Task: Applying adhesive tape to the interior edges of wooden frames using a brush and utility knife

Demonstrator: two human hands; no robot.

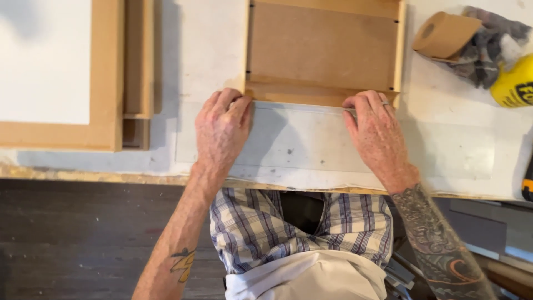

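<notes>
- My left hand [222, 130] lies palm down on the white bench [461, 144], fingers curled, their tips pressed against the near edge of the wooden frame [322, 47] at its left corner; they close around nothing.
- My right hand [376, 133] lies flat the same way, fingertips bent onto that near edge close to the frame's right corner, a ring on one finger; it presses and grasps nothing.
- The frame sits at twelve o'clock from my hands, a shallow box of pale wood rails around a brown backing board, lying flat on the bench.
- Between my hands and under my palms lies a clear sheet [300, 141], its far edge touching the frame's near rail.
- At nine o'clock, well apart, a larger frame [108, 83] with a white panel lies flat.
- At two o'clock, a roll of brown tape [444, 34] leans on a crumpled grey rag [491, 44], with a yellow container [513, 83] just beside it.
- My checked shirt [250, 228] shows at six o'clock, below the bench edge.
</notes>
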